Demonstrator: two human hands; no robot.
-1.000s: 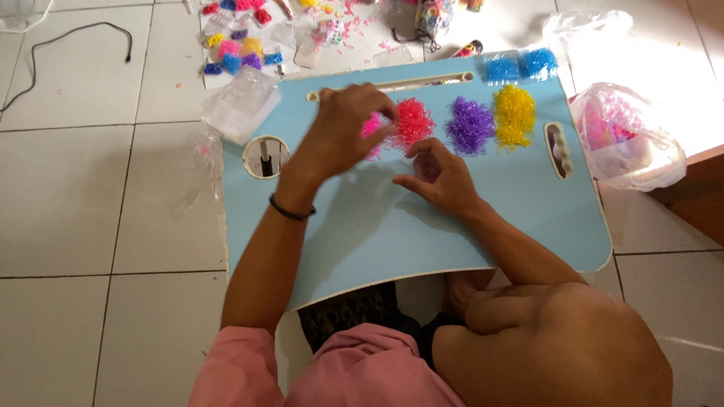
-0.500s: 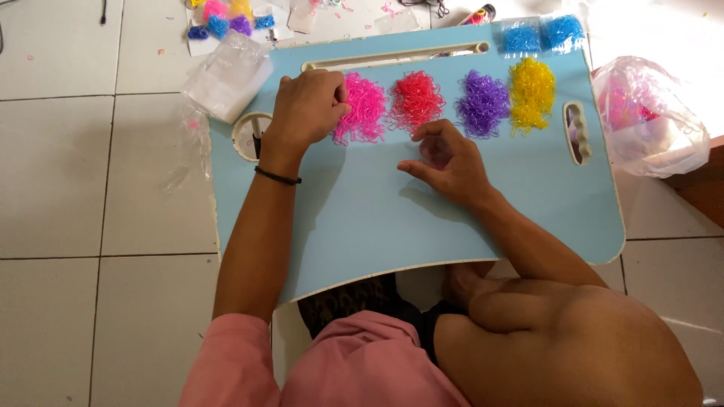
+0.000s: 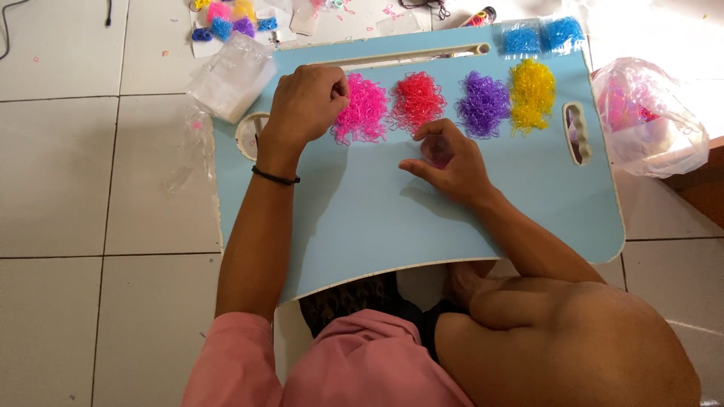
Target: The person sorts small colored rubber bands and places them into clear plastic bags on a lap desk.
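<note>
left hand (image 3: 305,105): curled shut, knuckles pressed against pink bands (image 3: 362,109)
right hand (image 3: 445,162): fingertips pinched together, grip can't be told, below red bands (image 3: 416,100)
bench (image 3: 362,218): light blue

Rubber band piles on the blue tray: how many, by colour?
4, in a row along the tray top: pink pile at the left hand, red pile above the right hand, purple pile, yellow pile. Two blue bagged bunches sit apart.
</note>
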